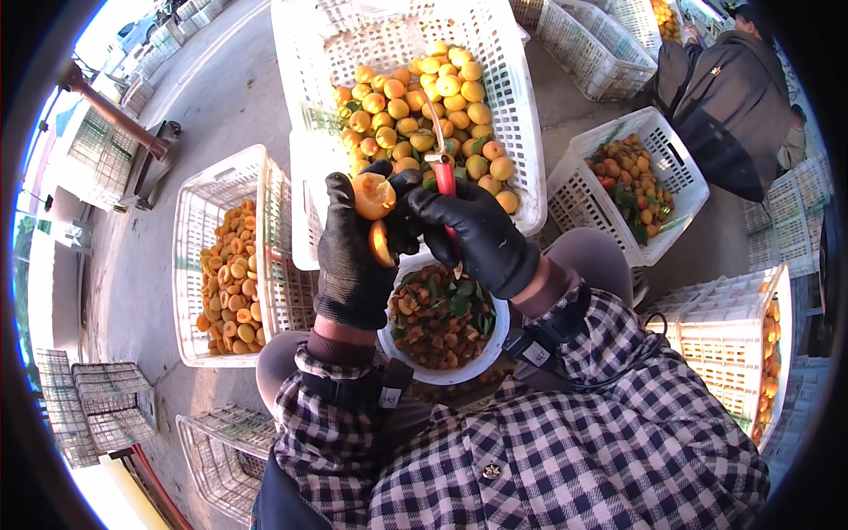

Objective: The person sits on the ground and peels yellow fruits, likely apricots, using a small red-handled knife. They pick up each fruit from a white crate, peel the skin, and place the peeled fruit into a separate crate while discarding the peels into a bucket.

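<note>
My left hand (pixel 351 255), in a black glove, grips a cut apricot half (pixel 373 196) with its hollowed face turned to the right. Another apricot piece (pixel 380 244) sits lower in the same palm. My right hand (pixel 480 235), gloved too, is closed around a red-handled pitting tool (pixel 445 179), whose curved metal end points up and away. Both hands are close together above a white bucket (pixel 501 331) of brown pits, scraps and green leaves. Just beyond them, whole apricots (pixel 424 112) lie in a white perforated plastic crate (pixel 523 126).
Left of me stands a white crate (pixel 182 265) of apricot halves (pixel 232 285). At the right are a crate (pixel 563 185) of reddish-orange fruit and another crate (pixel 702 338) with orange fruit. A person (pixel 725 99) in dark clothing is at upper right. An empty-looking crate (pixel 218 457) lies at lower left.
</note>
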Action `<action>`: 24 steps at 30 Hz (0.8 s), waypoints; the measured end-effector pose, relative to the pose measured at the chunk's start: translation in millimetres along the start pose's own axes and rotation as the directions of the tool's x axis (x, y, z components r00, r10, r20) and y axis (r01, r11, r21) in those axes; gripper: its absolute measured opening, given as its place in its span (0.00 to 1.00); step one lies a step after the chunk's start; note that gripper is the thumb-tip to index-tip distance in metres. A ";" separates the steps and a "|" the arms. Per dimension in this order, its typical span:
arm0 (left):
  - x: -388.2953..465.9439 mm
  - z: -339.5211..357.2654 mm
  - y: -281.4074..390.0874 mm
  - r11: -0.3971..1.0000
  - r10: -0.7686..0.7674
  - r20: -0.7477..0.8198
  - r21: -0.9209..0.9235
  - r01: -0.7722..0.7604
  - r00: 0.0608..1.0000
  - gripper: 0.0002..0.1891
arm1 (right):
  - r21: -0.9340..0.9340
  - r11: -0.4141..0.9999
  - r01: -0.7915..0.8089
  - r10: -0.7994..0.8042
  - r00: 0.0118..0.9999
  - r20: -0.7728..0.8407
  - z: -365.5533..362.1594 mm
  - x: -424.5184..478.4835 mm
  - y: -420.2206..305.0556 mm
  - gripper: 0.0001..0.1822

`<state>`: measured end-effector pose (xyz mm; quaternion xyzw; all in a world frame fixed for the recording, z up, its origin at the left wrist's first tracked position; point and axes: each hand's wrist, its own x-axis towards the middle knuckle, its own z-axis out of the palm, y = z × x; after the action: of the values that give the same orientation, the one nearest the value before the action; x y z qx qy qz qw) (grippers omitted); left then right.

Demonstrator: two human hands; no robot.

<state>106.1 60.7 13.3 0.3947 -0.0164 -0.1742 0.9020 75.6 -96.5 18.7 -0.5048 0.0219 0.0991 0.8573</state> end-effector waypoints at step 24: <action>-19.5 -69.4 60.3 0.934 -0.023 -0.364 -0.340 -0.110 0.931 0.21 | -0.281 0.955 -0.090 0.069 0.994 -0.082 -8.0 8.0 13.5 0.09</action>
<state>117.5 154.0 10.9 0.2503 0.1730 -0.0784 0.9494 81.4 -95.9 2.1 -0.6246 0.0582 0.1176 0.7698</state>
